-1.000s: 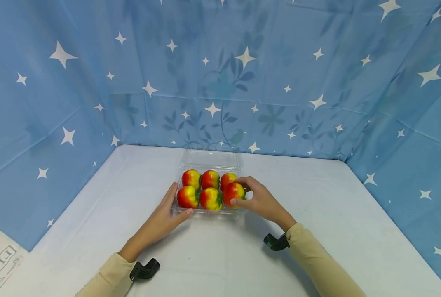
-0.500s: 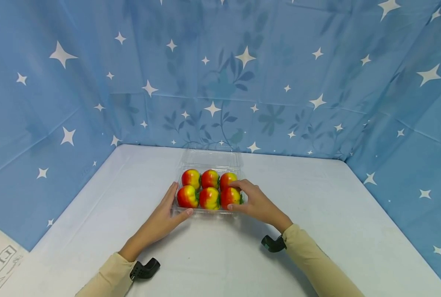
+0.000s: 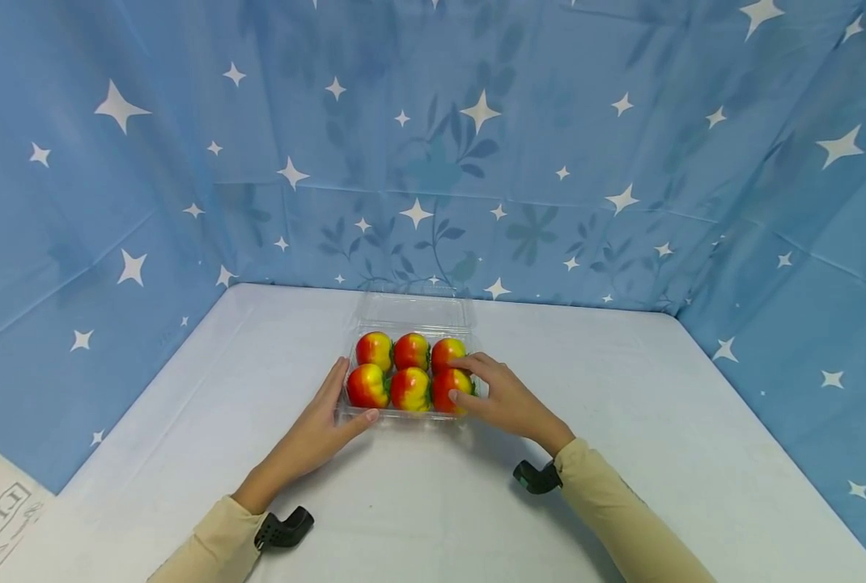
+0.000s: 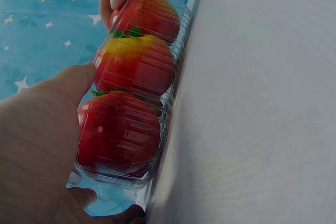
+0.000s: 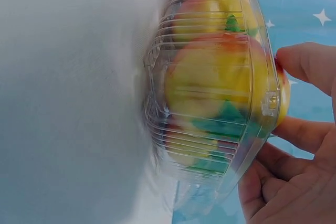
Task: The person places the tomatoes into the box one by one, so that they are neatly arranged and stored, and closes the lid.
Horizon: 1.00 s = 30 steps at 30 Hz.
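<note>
A clear plastic clamshell box (image 3: 407, 414) stands on the table with its lid (image 3: 414, 310) laid back. Inside, red-and-yellow fruits with green leafy tops sit in two rows of three. My left hand (image 3: 315, 429) holds the box's front left corner, its thumb on the front rim and its fingers along the left side. At the front right place my right hand (image 3: 504, 397) has thumb and fingers on either side of a red-and-yellow fruit (image 3: 447, 387). In the right wrist view this fruit (image 5: 284, 95) bulges past the rim beside my thumb (image 5: 310, 66).
A white cloth covers the table (image 3: 586, 364). Blue star-patterned curtains (image 3: 433, 146) hang at the back and sides. A black wrist mount (image 3: 284, 528) is on the left arm, and another mount (image 3: 537, 478) is on the right arm.
The right hand has lowered the fruit into the front right place and moved slightly left. Its thumb has since risen a little on the fruit. The left hand has stayed put.
</note>
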Tool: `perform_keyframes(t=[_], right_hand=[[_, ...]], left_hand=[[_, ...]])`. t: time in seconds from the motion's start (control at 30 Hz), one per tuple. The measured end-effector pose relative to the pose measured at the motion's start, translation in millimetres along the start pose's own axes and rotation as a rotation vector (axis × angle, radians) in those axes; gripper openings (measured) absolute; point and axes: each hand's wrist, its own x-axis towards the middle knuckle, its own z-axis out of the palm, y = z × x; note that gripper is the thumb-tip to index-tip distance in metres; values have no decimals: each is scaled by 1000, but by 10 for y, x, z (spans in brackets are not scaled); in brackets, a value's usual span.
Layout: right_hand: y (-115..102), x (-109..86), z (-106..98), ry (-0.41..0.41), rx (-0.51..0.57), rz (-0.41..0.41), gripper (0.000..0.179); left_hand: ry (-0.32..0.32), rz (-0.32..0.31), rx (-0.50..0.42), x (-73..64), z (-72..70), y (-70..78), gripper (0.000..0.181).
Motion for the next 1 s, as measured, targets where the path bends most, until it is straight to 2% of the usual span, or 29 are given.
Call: perform_keyframes(t=[0.63,0.73,0.87,1.0], right_hand=[[2,3,7,-5,-26,-24,52],[6,8,4,21,6,-56,47],[41,15,-24,95,69,-98,41],[113,27,-87,179,93,-99,40]], left_hand=[[-1,-17,13,-23,-10,21,107],[-11,-38,11,-32,-39,36,107],[-24,-48,-18,-15,-90,43,107],[-4,-55,-70,39,-167,11,101]])
